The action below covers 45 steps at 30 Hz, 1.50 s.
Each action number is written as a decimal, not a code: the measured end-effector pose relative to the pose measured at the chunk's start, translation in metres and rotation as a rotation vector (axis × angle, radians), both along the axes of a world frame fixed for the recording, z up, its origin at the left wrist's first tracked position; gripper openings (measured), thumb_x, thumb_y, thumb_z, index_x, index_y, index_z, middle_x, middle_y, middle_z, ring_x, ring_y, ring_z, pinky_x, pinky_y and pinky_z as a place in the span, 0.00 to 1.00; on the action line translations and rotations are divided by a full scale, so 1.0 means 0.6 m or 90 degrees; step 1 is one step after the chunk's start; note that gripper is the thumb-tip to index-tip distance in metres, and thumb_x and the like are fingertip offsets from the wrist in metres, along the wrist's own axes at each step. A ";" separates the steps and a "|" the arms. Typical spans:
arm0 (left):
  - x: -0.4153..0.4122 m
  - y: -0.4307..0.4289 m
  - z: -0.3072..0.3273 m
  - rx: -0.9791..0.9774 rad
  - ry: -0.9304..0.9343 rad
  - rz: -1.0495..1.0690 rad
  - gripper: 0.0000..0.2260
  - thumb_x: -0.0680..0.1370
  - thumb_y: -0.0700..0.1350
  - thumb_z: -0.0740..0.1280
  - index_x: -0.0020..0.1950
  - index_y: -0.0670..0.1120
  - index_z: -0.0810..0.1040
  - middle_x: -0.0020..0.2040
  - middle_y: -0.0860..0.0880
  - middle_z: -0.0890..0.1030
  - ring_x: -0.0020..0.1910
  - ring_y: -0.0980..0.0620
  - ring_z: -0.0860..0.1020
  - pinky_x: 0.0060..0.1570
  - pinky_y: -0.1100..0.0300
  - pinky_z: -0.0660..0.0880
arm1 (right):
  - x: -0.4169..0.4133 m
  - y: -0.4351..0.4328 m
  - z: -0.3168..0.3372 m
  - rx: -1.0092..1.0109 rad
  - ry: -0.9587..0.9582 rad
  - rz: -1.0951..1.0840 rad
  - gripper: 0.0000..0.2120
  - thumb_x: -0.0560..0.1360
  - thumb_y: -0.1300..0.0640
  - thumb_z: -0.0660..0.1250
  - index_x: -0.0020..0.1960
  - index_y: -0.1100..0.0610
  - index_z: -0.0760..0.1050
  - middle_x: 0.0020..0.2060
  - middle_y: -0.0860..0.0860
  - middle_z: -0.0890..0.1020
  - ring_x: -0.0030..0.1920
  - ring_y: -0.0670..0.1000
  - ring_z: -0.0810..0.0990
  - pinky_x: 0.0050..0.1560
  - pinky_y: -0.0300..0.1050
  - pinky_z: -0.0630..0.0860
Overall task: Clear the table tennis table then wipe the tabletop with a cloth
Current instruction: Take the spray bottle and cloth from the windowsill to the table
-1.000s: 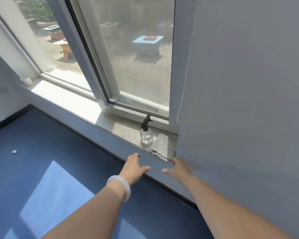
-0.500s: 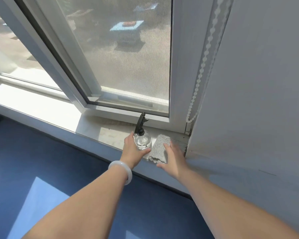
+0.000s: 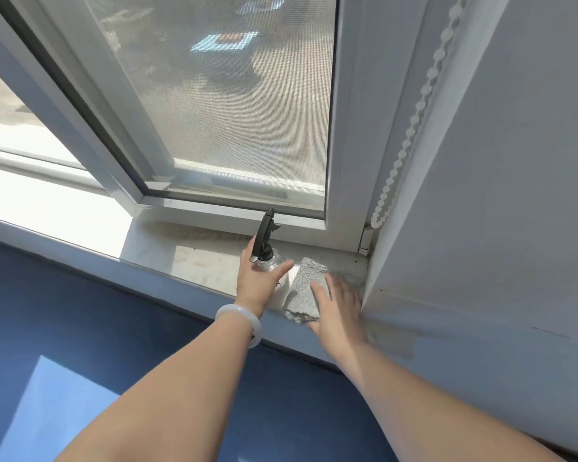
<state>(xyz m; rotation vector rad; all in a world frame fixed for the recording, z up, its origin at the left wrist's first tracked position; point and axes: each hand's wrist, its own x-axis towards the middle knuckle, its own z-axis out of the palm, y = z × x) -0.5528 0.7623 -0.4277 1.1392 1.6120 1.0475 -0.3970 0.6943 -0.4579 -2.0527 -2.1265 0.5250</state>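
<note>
A clear spray bottle (image 3: 270, 258) with a black trigger head stands on the white windowsill (image 3: 201, 268). My left hand (image 3: 257, 281), with a white bangle on its wrist, is wrapped around the bottle's body. Just to the right lies a folded grey cloth (image 3: 304, 288). My right hand (image 3: 337, 308) rests flat on the cloth's right part, fingers spread. The blue table tennis table (image 3: 80, 328) fills the lower left, below the sill.
An open window sash with a mesh screen (image 3: 234, 105) leans over the sill. A white bead chain (image 3: 411, 128) hangs by the frame. A grey wall (image 3: 514, 195) closes the right side, tight against the cloth's corner.
Both hands reached forward from the table edge to the sill. The left closed around the spray bottle and the right came down onto the cloth. The view moved closer.
</note>
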 end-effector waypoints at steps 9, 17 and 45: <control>0.014 -0.035 0.025 -0.022 0.029 -0.014 0.17 0.70 0.49 0.78 0.39 0.58 0.69 0.52 0.40 0.73 0.43 0.52 0.74 0.46 0.61 0.69 | 0.001 -0.018 0.018 0.028 0.028 -0.006 0.15 0.74 0.66 0.67 0.57 0.54 0.70 0.61 0.51 0.69 0.59 0.56 0.66 0.60 0.48 0.64; -0.007 -0.097 0.049 -0.063 -0.024 -0.030 0.08 0.73 0.38 0.73 0.48 0.50 0.81 0.40 0.47 0.80 0.38 0.57 0.78 0.46 0.56 0.75 | 0.009 -0.055 0.058 -0.026 0.095 -0.027 0.17 0.74 0.70 0.61 0.60 0.57 0.69 0.59 0.51 0.69 0.59 0.55 0.65 0.50 0.46 0.66; 0.101 -0.446 0.234 -0.079 -0.031 0.213 0.06 0.72 0.36 0.73 0.41 0.44 0.79 0.30 0.55 0.79 0.27 0.61 0.74 0.30 0.72 0.71 | 0.114 -0.184 0.291 -0.061 0.063 0.174 0.08 0.79 0.60 0.62 0.56 0.62 0.74 0.56 0.60 0.77 0.56 0.61 0.75 0.49 0.49 0.66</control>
